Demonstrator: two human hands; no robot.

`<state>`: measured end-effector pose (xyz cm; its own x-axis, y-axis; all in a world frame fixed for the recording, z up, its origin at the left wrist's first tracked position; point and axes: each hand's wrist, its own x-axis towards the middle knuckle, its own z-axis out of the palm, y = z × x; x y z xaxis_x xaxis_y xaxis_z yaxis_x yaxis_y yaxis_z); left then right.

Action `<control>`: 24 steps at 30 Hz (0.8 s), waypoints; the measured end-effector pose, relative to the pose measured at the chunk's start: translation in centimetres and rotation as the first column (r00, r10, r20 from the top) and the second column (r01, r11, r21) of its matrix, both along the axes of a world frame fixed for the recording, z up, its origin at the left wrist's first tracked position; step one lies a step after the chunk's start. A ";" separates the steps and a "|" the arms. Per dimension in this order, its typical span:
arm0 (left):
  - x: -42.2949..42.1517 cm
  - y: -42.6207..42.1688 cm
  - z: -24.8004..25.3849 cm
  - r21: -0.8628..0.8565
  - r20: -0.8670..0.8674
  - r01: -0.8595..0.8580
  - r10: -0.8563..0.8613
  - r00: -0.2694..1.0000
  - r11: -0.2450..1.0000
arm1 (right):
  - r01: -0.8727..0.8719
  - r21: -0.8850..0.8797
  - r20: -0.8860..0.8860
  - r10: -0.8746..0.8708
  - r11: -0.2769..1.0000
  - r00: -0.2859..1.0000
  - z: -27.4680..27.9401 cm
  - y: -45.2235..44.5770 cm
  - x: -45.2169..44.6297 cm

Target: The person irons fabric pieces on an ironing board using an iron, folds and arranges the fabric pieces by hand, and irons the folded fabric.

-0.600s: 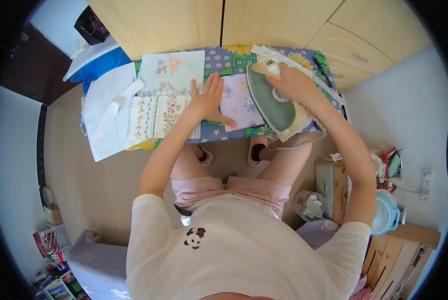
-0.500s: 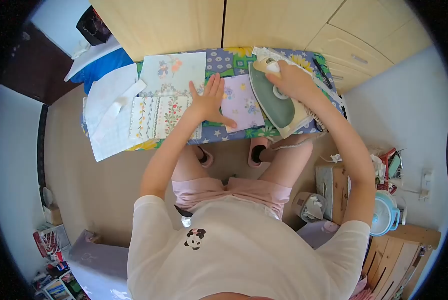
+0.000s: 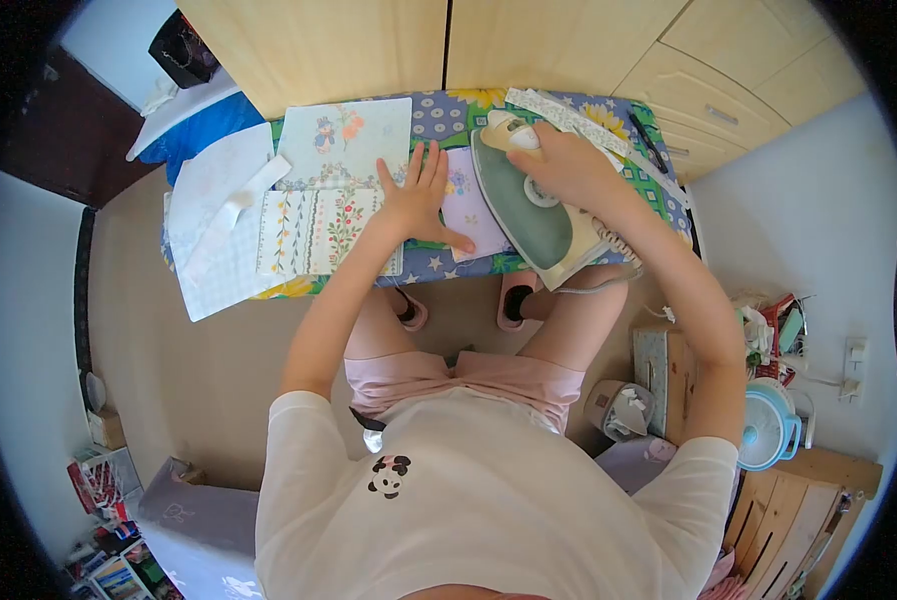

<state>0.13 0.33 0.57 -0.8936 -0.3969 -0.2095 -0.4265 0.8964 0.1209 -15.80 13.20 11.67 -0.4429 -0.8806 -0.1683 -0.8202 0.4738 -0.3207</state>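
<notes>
My right hand (image 3: 567, 168) is wrapped round the handle of a cream and green clothes iron (image 3: 525, 205). The iron lies over the right part of a lilac floral cloth (image 3: 474, 220) and covers some of it. Spread flat, my left hand (image 3: 416, 200) has its thumb on the left edge of that cloth and its fingers pointing away from me. Under and beside my left wrist is a white cloth with flower stripes (image 3: 314, 235). Behind it lies a pale cloth with a printed figure and flowers (image 3: 344, 140).
A patterned cover (image 3: 439, 265) spreads over the ironing surface. White checked fabric (image 3: 209, 270) hangs over its left front edge. Lace strips (image 3: 574, 120) and a black pen-like object (image 3: 649, 145) lie at the right. The iron's coiled cord (image 3: 619, 245) trails near my right forearm. Cabinets (image 3: 559, 45) stand behind.
My right hand has moved the iron left over the lilac cloth, covering more of it. My left hand stays in nearly the same place.
</notes>
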 end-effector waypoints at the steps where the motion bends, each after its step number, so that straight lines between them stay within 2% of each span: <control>1: 0.0 0.0 0.0 -0.002 -0.005 0.001 -0.001 1.000 1.000 | -0.001 -0.013 -0.019 0.001 1.000 1.000 -0.2 0.1 0.3; 9: 0.2 0.0 -0.4 -0.024 -0.025 0.017 -0.017 1.000 1.000 | -0.012 -0.061 -0.023 0.011 0.998 1.000 -2.4 -0.7 -0.7; 12: 0.3 -0.1 -0.6 -0.036 -0.067 0.030 -0.032 0.997 0.999 | -0.024 -0.117 0.085 0.034 0.993 0.996 -3.2 -1.4 -1.1; 14: 0.2 -0.2 -0.8 -0.040 -0.072 0.037 -0.040 0.997 0.999 | 0.111 -0.120 0.401 -0.055 0.987 0.915 -2.7 -1.4 -0.5; 15: 0.2 -0.2 -0.9 -0.040 -0.071 0.037 -0.040 0.997 0.999 | 0.111 -0.119 0.402 -0.055 0.987 0.914 -2.4 -1.4 -0.4; 17: 0.1 -0.3 -1.0 -0.018 -0.076 0.025 -0.026 0.997 1.000 | 0.136 -0.126 0.522 -0.051 0.983 0.851 -1.8 -1.1 -0.3; 21: 0.2 -0.4 -0.4 -0.001 -0.053 0.040 -0.040 0.998 0.999 | 0.122 -0.109 0.424 -0.065 0.987 0.903 -1.6 -1.0 0.1; 24: 0.2 -0.3 -0.3 0.005 -0.045 0.038 -0.038 0.998 0.999 | 0.121 -0.031 0.321 -0.105 0.992 0.941 -1.3 -0.5 0.4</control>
